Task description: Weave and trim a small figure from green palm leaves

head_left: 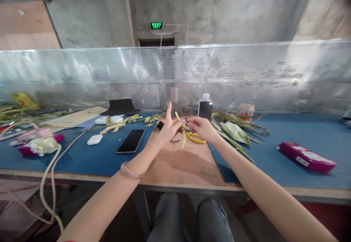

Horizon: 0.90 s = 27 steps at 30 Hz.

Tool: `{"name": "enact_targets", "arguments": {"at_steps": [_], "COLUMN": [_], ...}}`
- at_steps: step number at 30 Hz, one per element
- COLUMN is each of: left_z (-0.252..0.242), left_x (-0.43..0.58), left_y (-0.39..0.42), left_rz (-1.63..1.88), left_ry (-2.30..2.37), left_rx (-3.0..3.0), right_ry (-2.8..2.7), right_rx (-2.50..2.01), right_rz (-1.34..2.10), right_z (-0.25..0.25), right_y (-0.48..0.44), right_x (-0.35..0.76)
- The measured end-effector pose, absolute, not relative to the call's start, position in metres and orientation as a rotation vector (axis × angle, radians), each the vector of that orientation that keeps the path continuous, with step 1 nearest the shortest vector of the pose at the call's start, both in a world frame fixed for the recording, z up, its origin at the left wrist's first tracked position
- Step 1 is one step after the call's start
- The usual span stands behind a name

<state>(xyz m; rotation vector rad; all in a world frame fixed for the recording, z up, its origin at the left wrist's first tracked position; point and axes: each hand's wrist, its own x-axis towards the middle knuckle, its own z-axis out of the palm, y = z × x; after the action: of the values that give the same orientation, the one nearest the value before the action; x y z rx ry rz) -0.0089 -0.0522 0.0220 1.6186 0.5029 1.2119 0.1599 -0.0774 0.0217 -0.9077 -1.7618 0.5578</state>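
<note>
My left hand [168,127], thumb raised, pinches a pale yellow-green plant strip [183,141] above the wooden board [178,165]. One end sticks up past the fingers and the other hangs down. Close on its right, my right hand [202,127] has its fingertips pressed together at the strip, beside a thin black strand [187,120]. Whether those fingertips hold the strand or the strip is too small to tell. Yellow-handled pliers [196,140] lie on the board under my right hand. A short black piece of strand [174,141] rests below my left hand.
Left of the board are a phone [131,141], a white earbud case [94,140] and plant scraps [112,127]. A dark-labelled bottle [205,107] stands behind my right hand. Dried leaves [236,132] and a magenta packet [307,157] lie to the right. A perforated metal screen [131,66] closes off the back.
</note>
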Motion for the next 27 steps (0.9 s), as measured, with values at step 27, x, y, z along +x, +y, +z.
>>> {"name": "enact_targets", "arguments": {"at_steps": [27], "left_z": [0.014], "left_x": [-0.006], "left_y": [-0.046], "left_rz": [1.087], "left_ry": [0.525], "left_rx": [2.04], "right_ry": [-1.83], "right_rx": [-0.872], "right_rz": [0.215], "right_z": [0.021], "right_y": [-0.073], "right_x": [0.169]}}
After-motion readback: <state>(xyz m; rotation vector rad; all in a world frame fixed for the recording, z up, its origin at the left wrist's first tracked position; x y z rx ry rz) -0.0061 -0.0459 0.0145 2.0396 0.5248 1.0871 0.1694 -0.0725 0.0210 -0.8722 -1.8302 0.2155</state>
